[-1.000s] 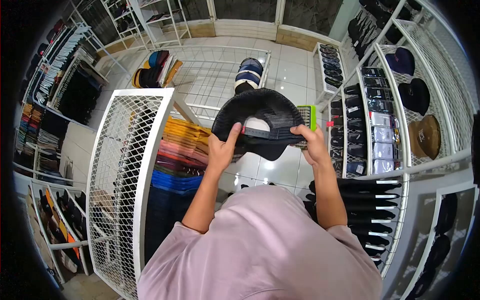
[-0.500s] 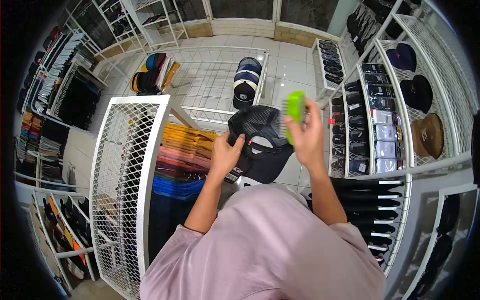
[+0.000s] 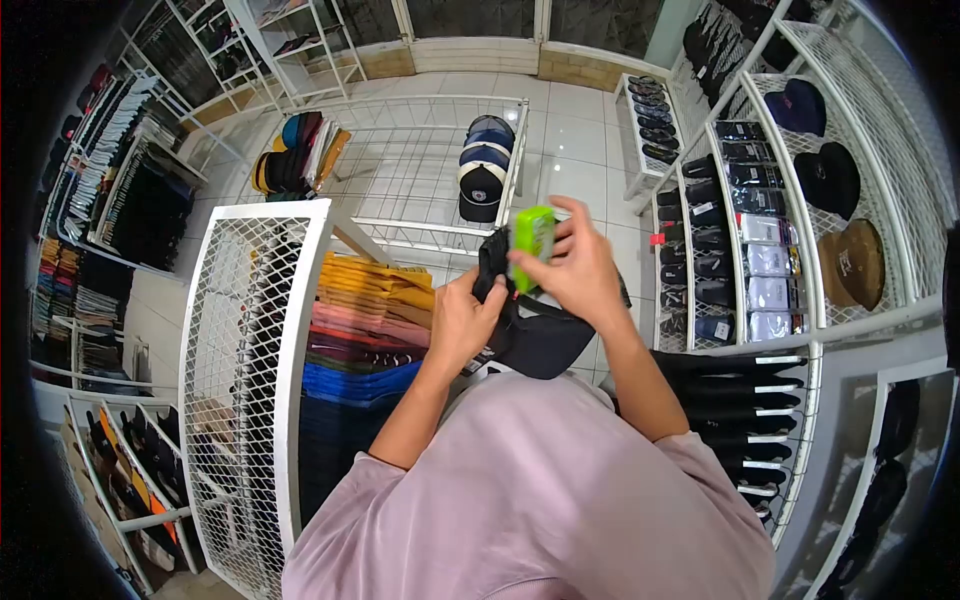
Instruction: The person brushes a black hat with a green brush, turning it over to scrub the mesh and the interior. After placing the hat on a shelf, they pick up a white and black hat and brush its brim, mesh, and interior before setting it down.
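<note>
A black mesh-backed cap hangs in front of my chest, its brim toward me. My left hand pinches its left side, thumb on top. In my right hand is a bright green brush, held between thumb and fingers over the mesh part of the cap. The brush's bristle side faces left, toward the cap's back. The brush and my right hand cover much of the crown.
Folded shirts in yellow, pink and blue are stacked left of my arms, beside a white mesh panel. A wire table ahead carries a row of caps. Shelves on the right hold packaged goods and bucket hats.
My right hand has moved left with the brush, from the cap's right side to over its middle. The cap has turned in my left hand.
</note>
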